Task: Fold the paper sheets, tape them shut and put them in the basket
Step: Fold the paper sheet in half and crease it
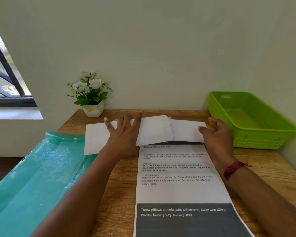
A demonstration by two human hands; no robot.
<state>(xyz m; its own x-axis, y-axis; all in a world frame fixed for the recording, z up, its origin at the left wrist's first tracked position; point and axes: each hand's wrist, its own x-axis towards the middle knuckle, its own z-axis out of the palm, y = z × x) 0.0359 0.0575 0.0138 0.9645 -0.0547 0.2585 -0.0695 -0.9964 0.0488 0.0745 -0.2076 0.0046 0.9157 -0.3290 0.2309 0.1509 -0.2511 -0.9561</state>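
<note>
Our folded sheet [154, 132] sits far-middle on the table [120, 185]; left hand [123, 132] presses it flat, fingers spread, likely holding the crease; right hand [219, 134] has its thumb on the right edge, fingers loosely curved, can't tell if we're pinching; basket [256, 141] waits far right.

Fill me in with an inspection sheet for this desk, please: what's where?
Surface: brown wooden table, papers spread on it.
Job's things: folded white paper sheets at far middle; printed white sheet lying flat nearer; green plastic basket far right, seemingly empty.
Clutter: teal plastic folder left; white potted flowers.
Grippers: left hand flat on the folded sheets; right hand thumb on their right edge, grip unclear.
Cables: nothing seen.
Surroundings: pale wall, dark-framed window left.
</note>
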